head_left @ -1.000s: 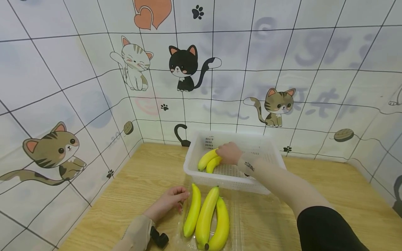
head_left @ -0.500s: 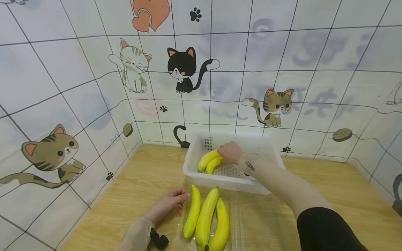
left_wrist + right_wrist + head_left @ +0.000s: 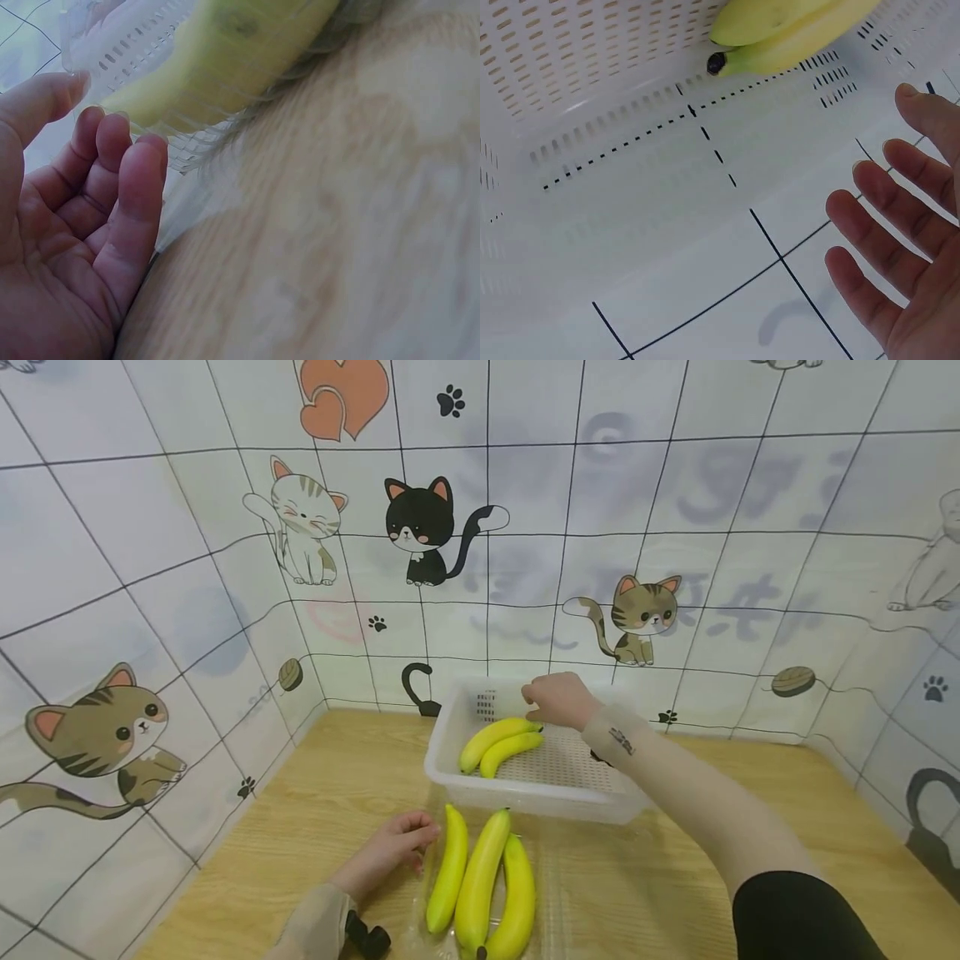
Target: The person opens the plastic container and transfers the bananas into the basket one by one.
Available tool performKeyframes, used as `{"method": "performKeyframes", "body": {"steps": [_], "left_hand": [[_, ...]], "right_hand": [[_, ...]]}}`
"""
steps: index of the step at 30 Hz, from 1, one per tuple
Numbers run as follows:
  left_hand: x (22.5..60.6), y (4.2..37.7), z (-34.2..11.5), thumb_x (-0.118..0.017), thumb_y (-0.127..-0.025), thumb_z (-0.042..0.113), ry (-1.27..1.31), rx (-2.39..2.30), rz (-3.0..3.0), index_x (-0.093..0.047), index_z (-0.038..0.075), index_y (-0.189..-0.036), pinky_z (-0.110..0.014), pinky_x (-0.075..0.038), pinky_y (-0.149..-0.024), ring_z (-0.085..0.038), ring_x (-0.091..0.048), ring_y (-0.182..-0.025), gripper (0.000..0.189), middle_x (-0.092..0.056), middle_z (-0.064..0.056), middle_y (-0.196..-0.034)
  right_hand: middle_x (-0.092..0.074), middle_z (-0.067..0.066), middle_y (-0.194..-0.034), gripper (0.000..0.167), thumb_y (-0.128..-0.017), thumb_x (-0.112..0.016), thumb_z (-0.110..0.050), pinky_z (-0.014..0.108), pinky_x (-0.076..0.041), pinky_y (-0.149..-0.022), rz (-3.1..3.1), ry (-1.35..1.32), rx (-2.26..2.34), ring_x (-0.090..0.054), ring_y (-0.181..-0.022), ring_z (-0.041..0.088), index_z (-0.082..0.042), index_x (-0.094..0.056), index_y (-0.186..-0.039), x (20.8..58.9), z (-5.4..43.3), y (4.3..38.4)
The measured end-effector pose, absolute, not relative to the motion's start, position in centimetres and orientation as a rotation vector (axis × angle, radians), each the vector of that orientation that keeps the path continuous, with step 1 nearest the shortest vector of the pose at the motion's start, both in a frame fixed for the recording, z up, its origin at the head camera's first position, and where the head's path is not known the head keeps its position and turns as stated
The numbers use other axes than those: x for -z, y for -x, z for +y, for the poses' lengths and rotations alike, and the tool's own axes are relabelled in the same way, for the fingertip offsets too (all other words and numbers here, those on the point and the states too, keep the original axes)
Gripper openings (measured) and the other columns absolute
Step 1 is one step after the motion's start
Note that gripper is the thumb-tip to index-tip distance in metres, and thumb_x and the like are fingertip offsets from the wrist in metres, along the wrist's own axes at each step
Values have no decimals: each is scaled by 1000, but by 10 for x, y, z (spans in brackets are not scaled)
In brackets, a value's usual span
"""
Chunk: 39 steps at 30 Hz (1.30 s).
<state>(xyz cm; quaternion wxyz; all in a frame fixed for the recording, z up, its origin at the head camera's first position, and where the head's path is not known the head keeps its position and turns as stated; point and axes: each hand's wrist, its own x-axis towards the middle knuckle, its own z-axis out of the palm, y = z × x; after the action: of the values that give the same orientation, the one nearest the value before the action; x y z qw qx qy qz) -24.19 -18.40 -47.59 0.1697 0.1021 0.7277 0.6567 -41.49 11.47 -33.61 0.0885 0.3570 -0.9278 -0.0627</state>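
The table (image 3: 337, 777) (wood-grained) carries a white basket (image 3: 525, 795) and a clear plastic tray (image 3: 550, 893).

We're in a snug corner here, a booth by the look of it: a wood-grain tabletop (image 3: 360, 760) hemmed in on three sides by wavy, grid-lined sheeting (image 3: 525, 568) printed with cartoon cats (image 3: 420, 527), paw prints (image 3: 451, 408) and hearts (image 3: 363, 397), faint blurred lettering (image 3: 761, 597) showing through! Home, shop or studio, we can't tell from here.

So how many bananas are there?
5 in view. Two lie in the white basket: a back banana and a front banana. Three lie in the clear tray: a left banana, a middle banana and a right banana. Others could be hidden behind the right arm.
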Motion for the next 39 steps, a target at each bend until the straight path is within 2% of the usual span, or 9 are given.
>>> {"method": "performKeyframes", "body": {"steps": [11,15,19,24,29,35,39], "left_hand": [[476,241,-183,-60,-97,27,-289,-1849,2069,-54,3,-96,-28,-51,-59,-14,-50,-70,25,-50,-1,-80],[476,239,-184,-59,-98,26,-289,-1857,2063,-54,-1,-100,-28,-50,-58,-15,-50,-70,28,-51,-2,-81],[477,242,-185,-58,-98,26,-302,-1852,2049,-54,-1,-100,-28,-51,-58,-15,-50,-70,27,-51,-2,-81],[475,243,-185,-58,-98,26,-309,-1848,2041,-54,-2,-101,-27,-51,-58,-15,-51,-72,29,-52,-3,-81],[472,243,-184,-60,-97,28,-303,-1845,2052,-54,-3,-103,-26,-50,-59,-14,-52,-73,33,-53,-3,-82],[474,244,-185,-60,-97,28,-302,-1842,2050,-53,-3,-103,-27,-50,-60,-14,-52,-74,32,-53,-2,-82],[476,244,-186,-59,-98,28,-312,-1843,2045,-53,-3,-104,-26,-51,-60,-13,-53,-74,33,-53,-2,-82]], "right_hand": [[-68,-3,-95,25,-85,-75,-32,30,-51,-65,-2644,-1208,214,-60,-71,12,-17,-68,-104,310,114,364],[-68,-2,-93,25,-84,-76,-31,30,-51,-65,-2501,-1342,197,-60,-71,14,-17,-68,-103,308,110,342],[-64,-5,-85,23,-83,-77,-28,27,-45,-59,-2363,-1479,196,-54,-66,12,-17,-67,-100,308,105,319],[-59,-8,-80,21,-83,-76,-29,25,-40,-56,-2281,-1592,252,-52,-67,10,-19,-67,-99,313,97,294],[-62,-9,-88,26,-83,-76,-34,23,-43,-61,-2218,-1680,320,-56,-74,10,-21,-67,-104,322,88,274],[-61,-11,-93,29,-84,-74,-40,21,-42,-65,-2151,-1791,395,-55,-78,8,-23,-66,-106,341,78,253],[-62,-13,-101,32,-85,-74,-39,19,-42,-69,-2161,-1879,403,-55,-84,4,-26,-65,-112,358,74,247]]}}
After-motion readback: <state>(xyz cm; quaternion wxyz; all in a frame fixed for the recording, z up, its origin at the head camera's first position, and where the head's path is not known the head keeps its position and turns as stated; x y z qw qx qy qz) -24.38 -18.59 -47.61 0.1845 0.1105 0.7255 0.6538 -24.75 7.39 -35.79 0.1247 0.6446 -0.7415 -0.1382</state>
